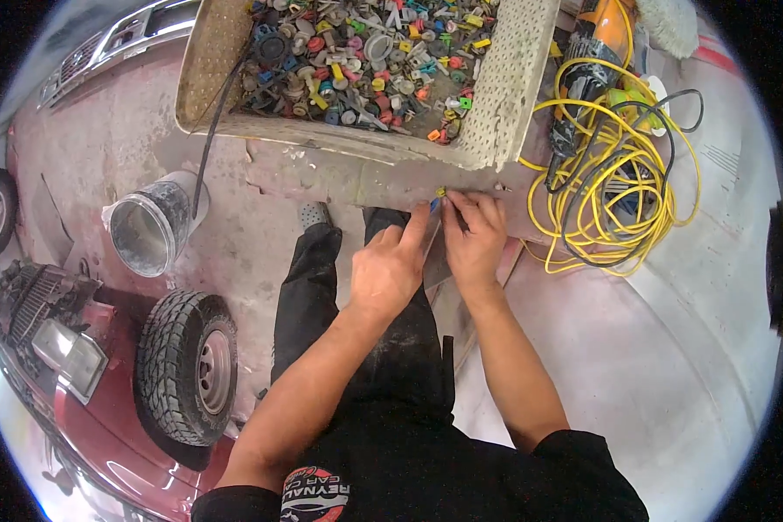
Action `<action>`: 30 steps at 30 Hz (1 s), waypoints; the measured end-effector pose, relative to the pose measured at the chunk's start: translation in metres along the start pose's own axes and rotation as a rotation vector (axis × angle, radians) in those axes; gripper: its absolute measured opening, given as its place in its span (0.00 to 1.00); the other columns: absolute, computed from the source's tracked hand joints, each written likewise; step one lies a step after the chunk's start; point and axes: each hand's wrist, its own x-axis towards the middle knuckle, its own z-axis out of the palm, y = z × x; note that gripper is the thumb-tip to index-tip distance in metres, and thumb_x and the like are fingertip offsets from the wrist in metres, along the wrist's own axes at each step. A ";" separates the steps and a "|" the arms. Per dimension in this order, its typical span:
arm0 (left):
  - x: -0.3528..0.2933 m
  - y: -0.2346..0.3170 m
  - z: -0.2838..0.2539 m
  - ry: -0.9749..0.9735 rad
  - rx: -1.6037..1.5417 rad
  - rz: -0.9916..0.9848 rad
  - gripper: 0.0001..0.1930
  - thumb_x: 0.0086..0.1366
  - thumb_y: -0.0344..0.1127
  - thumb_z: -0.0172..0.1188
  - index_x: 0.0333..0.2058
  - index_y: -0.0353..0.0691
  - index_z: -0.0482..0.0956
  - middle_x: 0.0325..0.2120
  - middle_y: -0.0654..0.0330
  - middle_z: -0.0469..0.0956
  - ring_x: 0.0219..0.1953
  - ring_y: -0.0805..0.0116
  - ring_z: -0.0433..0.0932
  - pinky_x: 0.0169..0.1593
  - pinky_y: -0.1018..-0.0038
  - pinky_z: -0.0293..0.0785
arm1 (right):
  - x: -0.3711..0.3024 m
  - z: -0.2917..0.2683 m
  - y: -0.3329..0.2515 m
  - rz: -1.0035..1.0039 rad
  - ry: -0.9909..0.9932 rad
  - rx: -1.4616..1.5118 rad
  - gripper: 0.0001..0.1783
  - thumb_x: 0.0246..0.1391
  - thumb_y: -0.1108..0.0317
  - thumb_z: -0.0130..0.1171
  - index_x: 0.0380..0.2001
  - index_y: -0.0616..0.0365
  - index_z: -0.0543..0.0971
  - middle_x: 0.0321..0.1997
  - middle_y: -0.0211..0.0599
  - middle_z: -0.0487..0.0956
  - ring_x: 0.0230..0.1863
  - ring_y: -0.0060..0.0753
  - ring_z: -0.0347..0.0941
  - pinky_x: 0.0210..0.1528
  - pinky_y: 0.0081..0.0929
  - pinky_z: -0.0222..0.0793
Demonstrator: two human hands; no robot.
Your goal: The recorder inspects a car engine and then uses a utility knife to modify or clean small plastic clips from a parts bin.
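1. Left hand point(387, 265): index fingertip at a small blue piece point(434, 206); grip unclear.
2. Right hand point(477, 239): fingertips beside a yellow clip point(441, 190); grip unclear.
3. Both pieces: at the counter point(322, 178) edge, near the perforated bin point(515, 83).

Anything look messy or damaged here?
Yes. At upper right, the yellow cord lies in a loose tangle with a black cord beside the orange-and-black power tool. The off-white box of jumbled plastic clips has a ragged, chipped-looking near edge.
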 end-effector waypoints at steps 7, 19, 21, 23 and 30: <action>0.006 -0.007 0.005 -0.052 0.082 0.015 0.34 0.60 0.29 0.65 0.68 0.49 0.74 0.29 0.54 0.80 0.32 0.51 0.84 0.35 0.56 0.82 | -0.003 0.002 0.002 -0.054 0.023 0.017 0.15 0.50 0.77 0.74 0.44 0.58 0.89 0.42 0.40 0.82 0.43 0.44 0.78 0.46 0.39 0.76; 0.013 -0.015 0.002 -0.032 -0.028 0.061 0.24 0.68 0.27 0.61 0.63 0.43 0.77 0.30 0.50 0.81 0.32 0.45 0.82 0.36 0.54 0.80 | -0.003 0.012 0.005 -0.022 0.069 0.058 0.14 0.48 0.76 0.74 0.40 0.56 0.88 0.39 0.35 0.80 0.41 0.44 0.76 0.46 0.41 0.73; 0.014 -0.017 0.001 -0.044 -0.040 0.067 0.23 0.68 0.26 0.62 0.62 0.41 0.77 0.31 0.49 0.82 0.33 0.44 0.82 0.37 0.54 0.80 | -0.003 0.013 0.006 -0.027 0.076 0.046 0.14 0.47 0.76 0.75 0.40 0.55 0.88 0.39 0.34 0.80 0.41 0.44 0.75 0.46 0.41 0.72; 0.015 -0.019 0.001 -0.026 -0.060 0.072 0.22 0.68 0.26 0.62 0.61 0.40 0.77 0.31 0.49 0.82 0.34 0.44 0.83 0.38 0.54 0.81 | -0.004 0.013 0.005 -0.029 0.066 0.041 0.15 0.46 0.76 0.75 0.40 0.55 0.88 0.39 0.33 0.80 0.41 0.43 0.75 0.46 0.41 0.72; 0.018 -0.033 0.003 -0.024 -0.014 0.159 0.28 0.57 0.25 0.64 0.59 0.41 0.79 0.28 0.55 0.79 0.33 0.52 0.83 0.34 0.58 0.82 | -0.003 0.016 0.005 -0.030 0.065 0.039 0.15 0.46 0.76 0.75 0.40 0.55 0.89 0.39 0.32 0.80 0.41 0.42 0.75 0.46 0.40 0.71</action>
